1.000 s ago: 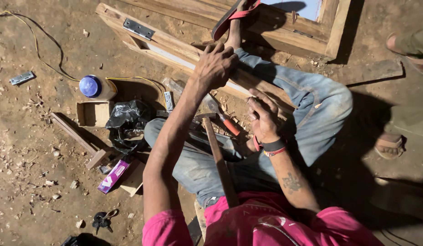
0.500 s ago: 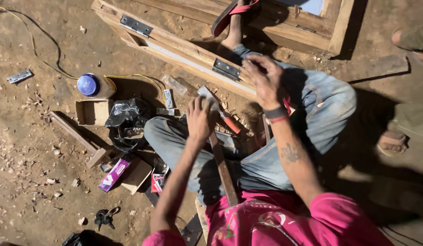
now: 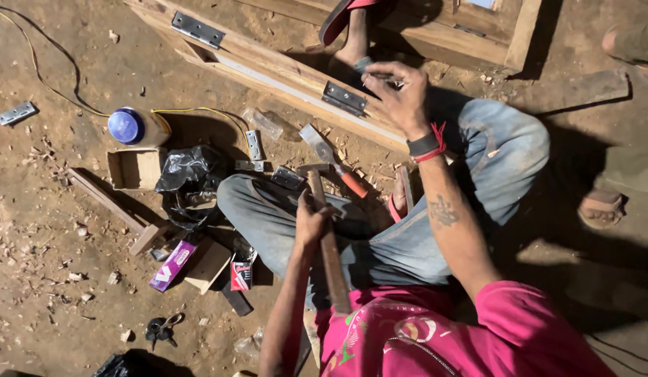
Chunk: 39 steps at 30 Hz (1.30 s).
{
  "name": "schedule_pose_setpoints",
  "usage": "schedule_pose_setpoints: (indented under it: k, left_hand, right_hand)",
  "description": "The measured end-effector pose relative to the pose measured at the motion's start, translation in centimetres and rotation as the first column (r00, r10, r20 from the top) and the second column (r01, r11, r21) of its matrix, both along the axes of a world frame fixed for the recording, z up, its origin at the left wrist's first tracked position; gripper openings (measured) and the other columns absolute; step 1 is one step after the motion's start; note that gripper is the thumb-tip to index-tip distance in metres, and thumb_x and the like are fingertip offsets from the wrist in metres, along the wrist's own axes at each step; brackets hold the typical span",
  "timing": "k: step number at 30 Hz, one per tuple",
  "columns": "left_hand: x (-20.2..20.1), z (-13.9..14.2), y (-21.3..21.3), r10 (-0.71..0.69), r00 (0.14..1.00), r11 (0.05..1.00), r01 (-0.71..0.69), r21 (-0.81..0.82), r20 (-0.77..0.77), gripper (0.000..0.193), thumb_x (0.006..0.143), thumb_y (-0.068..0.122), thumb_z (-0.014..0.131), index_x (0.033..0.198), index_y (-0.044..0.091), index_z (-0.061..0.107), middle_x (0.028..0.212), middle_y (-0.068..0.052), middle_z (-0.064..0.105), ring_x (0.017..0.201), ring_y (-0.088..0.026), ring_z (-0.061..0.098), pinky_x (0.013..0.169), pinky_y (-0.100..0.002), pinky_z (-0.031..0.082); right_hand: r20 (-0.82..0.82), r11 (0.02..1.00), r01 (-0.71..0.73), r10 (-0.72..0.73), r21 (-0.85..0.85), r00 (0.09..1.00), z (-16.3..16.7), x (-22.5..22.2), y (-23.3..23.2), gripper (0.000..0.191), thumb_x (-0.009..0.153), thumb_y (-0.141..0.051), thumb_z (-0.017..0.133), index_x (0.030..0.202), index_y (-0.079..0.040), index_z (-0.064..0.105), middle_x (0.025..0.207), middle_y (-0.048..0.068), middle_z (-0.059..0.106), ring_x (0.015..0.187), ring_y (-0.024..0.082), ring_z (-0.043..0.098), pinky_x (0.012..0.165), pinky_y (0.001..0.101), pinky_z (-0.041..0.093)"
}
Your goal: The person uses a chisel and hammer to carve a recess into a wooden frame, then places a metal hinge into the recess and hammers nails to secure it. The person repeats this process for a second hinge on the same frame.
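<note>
The left hand [image 3: 311,222] is closed around the wooden handle of a hammer [image 3: 324,230] over the lap. The right hand [image 3: 402,94] pinches something small, too small to tell, just beside the hinge [image 3: 345,98] on the wooden frame [image 3: 268,66].

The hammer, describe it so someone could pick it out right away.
Start at the long wooden frame lying across the dirt, then come down to the person's lap. The left hand grips the hammer, which has a long wooden handle, unlike the orange-handled chisel beside it.
</note>
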<state>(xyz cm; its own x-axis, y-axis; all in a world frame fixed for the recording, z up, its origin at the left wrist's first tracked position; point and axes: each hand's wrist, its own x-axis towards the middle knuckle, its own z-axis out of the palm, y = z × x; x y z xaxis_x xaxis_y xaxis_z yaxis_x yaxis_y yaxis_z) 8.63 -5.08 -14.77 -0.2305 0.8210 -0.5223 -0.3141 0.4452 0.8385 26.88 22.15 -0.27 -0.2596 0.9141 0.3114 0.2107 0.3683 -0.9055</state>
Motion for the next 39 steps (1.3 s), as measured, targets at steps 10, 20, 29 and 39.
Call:
schedule_pose_setpoints:
  k: [10,20,29,39]
  left_hand:
    - [-1.0,3.8,-1.2,0.054,0.964,0.993,-0.023,-0.12,0.262,0.068,0.085,0.0,0.069,0.148,0.002,0.046,0.085,-0.005,0.067,0.059,-0.01,0.061,0.048,-0.023,0.045]
    - [-2.5,14.2,-2.3,-0.114,0.99,0.992,0.118,0.035,-0.087,0.084,0.084,-0.004,0.068,0.159,0.005,0.032,0.093,-0.009,0.069,0.072,-0.015,0.063,0.065,-0.028,0.055]
    - [-1.6,20.8,-2.0,-0.048,0.999,0.998,0.048,0.032,-0.003,0.085,0.085,0.0,0.064,0.162,0.015,0.03,0.09,-0.008,0.066,0.061,-0.014,0.061,0.051,-0.03,0.053]
    - [-1.0,24.0,1.4,0.087,0.522,0.751,0.525,0.4,-0.849,0.068,0.093,0.0,0.066,0.155,0.012,0.041,0.13,-0.023,0.066,0.094,-0.037,0.073,0.07,-0.039,0.06]
  right_hand:
    - [0.119,1.0,-0.023,0.021,0.014,0.993,1.0,0.7,-3.5,0.014,0.094,-0.009,0.079,0.107,-0.004,0.079,0.104,0.007,0.08,0.094,0.015,0.075,0.086,0.029,0.057]
    - [0.092,1.0,-0.024,0.024,0.001,0.995,0.7,0.2,-3.6,0.012,0.094,-0.007,0.079,0.105,-0.004,0.079,0.104,0.006,0.08,0.095,0.014,0.076,0.088,0.0281,0.058]
    - [0.117,0.999,0.033,-0.038,0.041,0.992,-0.1,0.9,-3.4,0.01,0.094,-0.006,0.08,0.104,-0.006,0.079,0.103,0.006,0.08,0.093,0.015,0.077,0.084,0.0302,0.061]
    - [-0.349,0.953,0.117,-0.214,-0.278,0.912,-1.5,2.7,-2.0,0.018,0.095,0.0,0.076,0.112,0.001,0.073,0.107,0.011,0.078,0.1,0.016,0.076,0.095,0.0316,0.062]
